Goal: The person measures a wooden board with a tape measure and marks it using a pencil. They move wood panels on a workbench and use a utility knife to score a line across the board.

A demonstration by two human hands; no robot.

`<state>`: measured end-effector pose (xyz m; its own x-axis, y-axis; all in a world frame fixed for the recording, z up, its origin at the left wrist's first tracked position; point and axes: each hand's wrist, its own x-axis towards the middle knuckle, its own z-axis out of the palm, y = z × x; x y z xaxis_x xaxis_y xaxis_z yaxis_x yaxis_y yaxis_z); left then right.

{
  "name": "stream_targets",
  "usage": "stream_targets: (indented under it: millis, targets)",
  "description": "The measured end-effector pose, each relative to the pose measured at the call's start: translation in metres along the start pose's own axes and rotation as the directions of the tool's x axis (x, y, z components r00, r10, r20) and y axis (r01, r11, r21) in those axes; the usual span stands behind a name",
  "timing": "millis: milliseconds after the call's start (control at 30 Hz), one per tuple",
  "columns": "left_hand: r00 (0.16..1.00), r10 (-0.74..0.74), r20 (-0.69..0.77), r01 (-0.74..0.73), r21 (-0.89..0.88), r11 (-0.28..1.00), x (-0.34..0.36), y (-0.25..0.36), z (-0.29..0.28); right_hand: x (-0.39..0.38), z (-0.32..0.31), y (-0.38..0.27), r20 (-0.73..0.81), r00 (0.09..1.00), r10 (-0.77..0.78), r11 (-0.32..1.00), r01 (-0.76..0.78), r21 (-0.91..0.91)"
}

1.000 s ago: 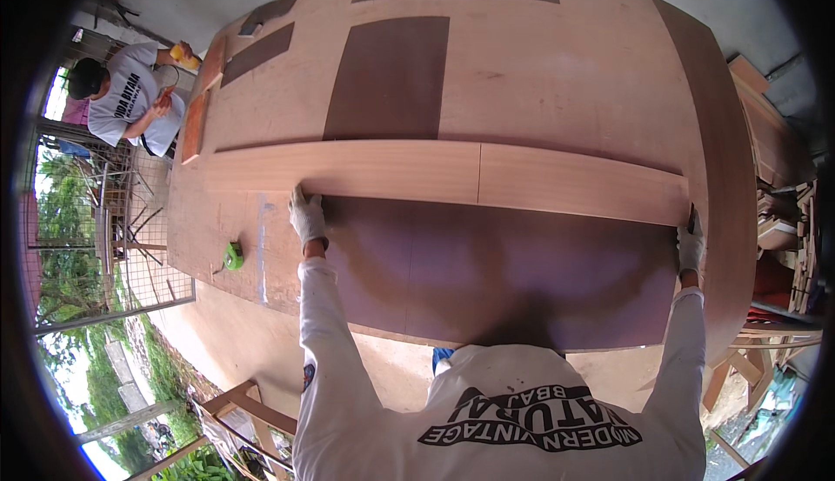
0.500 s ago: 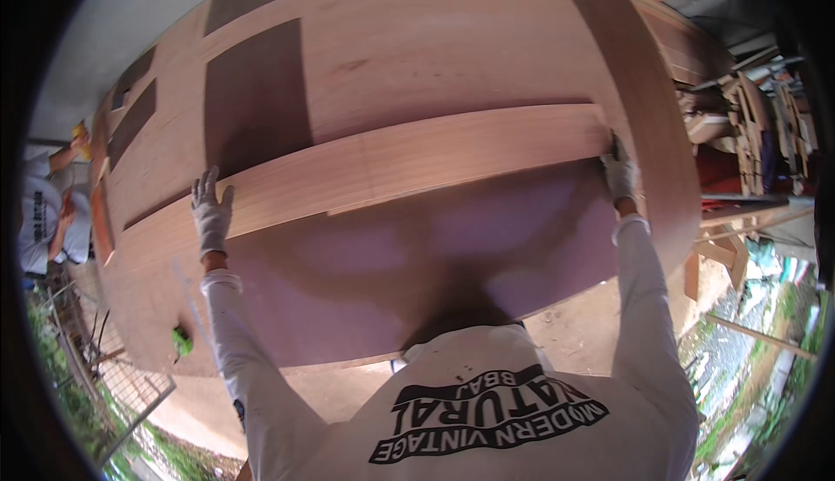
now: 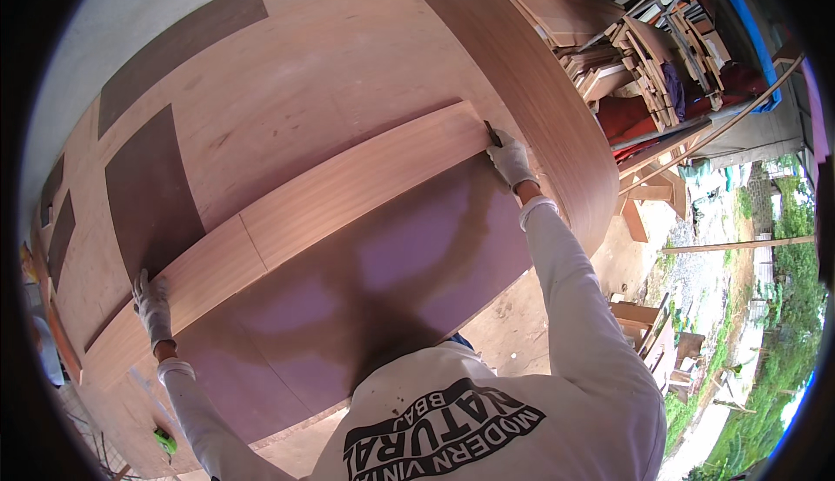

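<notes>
A long, light reddish-brown wood strip [image 3: 357, 181] lies across a large pale wooden panel [image 3: 322, 55], with a thin joint line across its left half. My left hand [image 3: 154, 311], in a pale glove, rests near the strip's left part with its fingers stretched out. At the strip's right end, my gloved right hand [image 3: 511, 159] is closed around a slim dark tool [image 3: 492, 133]; its exact kind is too small to tell. On the near side of the strip lies a dark, purple-sheened sheet [image 3: 444, 263], crossed by my shadow.
Dark brown rectangles [image 3: 152, 190] and a brown band [image 3: 531, 72] mark the panel's surface. Stacked boards and offcuts [image 3: 644, 68] stand beyond its right edge. A small green object [image 3: 165, 440] is at the lower left. Someone in light clothing [image 3: 48, 350] is partly visible at far left.
The view has swung to the right, so the panel and strip appear farther left and more tilted. My hands stay near the strip's two ends, and the dark tool shows more clearly.
</notes>
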<state>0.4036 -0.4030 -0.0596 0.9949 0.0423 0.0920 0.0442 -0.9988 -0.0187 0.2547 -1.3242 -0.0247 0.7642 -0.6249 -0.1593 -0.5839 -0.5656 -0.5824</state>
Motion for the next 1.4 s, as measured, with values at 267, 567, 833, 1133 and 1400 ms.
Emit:
stream_targets:
  millis: [267, 567, 833, 1133, 1400]
  targets:
    - [0.854, 0.403, 0.328, -0.343, -0.228, 0.911, -0.077, 0.137, -0.066, 0.051, -0.024, -0.026, 0.13, 0.962, -0.241, 0.967, 0.25, -0.058]
    - [0.724, 0.454, 0.52, -0.484, -0.087, 0.871, -0.052, 0.289, -0.107, 0.096, -0.022, -0.065, 0.356, 0.87, -0.341, 0.919, 0.387, -0.067]
    - [0.643, 0.517, 0.565, -0.609, -0.031, 0.792, -0.033, 0.355, -0.109, 0.1, -0.037, -0.056, 0.482, 0.852, -0.204, 0.932, 0.321, -0.172]
    - [0.632, 0.565, 0.531, -0.658, -0.017, 0.753, -0.033, 0.349, -0.113, 0.105, -0.021, -0.04, 0.387, 0.869, -0.308, 0.91, 0.388, -0.148]
    - [0.647, 0.543, 0.535, -0.622, -0.042, 0.782, -0.036, 0.346, -0.11, 0.116, -0.011, -0.036, 0.35, 0.863, -0.365, 0.911, 0.409, -0.059]
